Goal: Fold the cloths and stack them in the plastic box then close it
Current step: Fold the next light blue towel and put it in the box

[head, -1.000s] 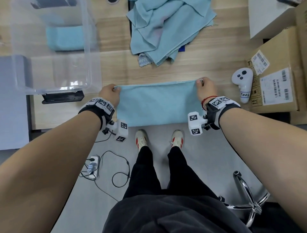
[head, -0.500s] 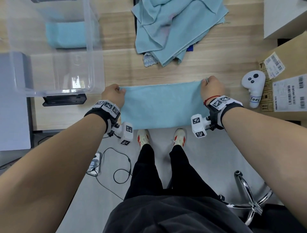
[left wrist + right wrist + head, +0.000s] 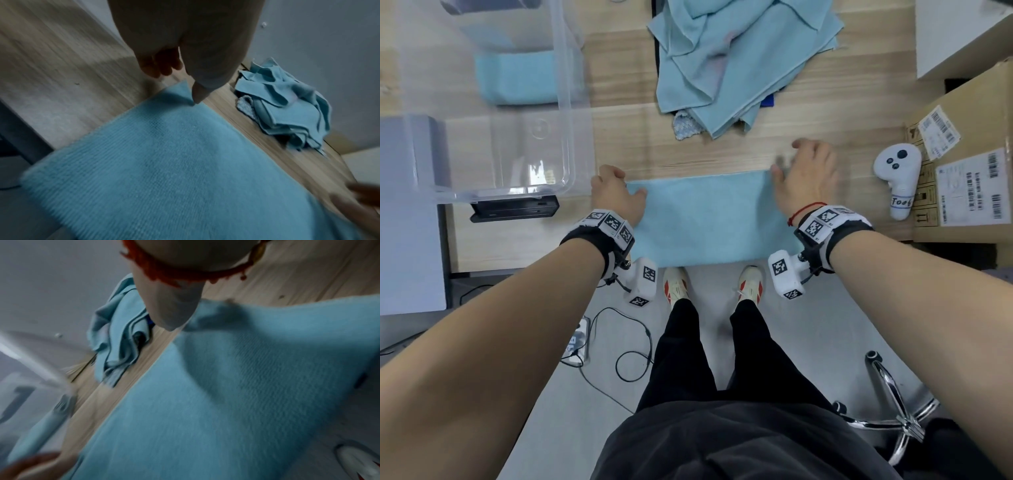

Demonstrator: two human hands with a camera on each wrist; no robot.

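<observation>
A folded light-blue cloth (image 3: 709, 219) lies flat at the table's near edge, its front hem hanging over. My left hand (image 3: 619, 185) sits at the cloth's far left corner. Its thumb (image 3: 197, 95) presses on that corner, and the other fingers (image 3: 160, 68) curl loosely beside it over bare wood. My right hand (image 3: 801, 168) is blurred at the far right corner with its fingers spread and holding nothing. The clear plastic box (image 3: 565, 102) stands at the back left with one folded blue cloth (image 3: 517, 82) inside. A heap of unfolded blue cloths (image 3: 739, 61) lies behind.
A white controller (image 3: 897, 178) and a cardboard box (image 3: 969, 164) sit to the right of the cloth. A black device (image 3: 513, 209) lies in front of the plastic box. A grey surface (image 3: 407, 205) is at far left. Cables and a chair base (image 3: 893, 418) are on the floor.
My right hand has let go of the cloth's right corner and spread its fingers. My left hand has loosened from a grip to a thumb press. The cloth now lies flat.
</observation>
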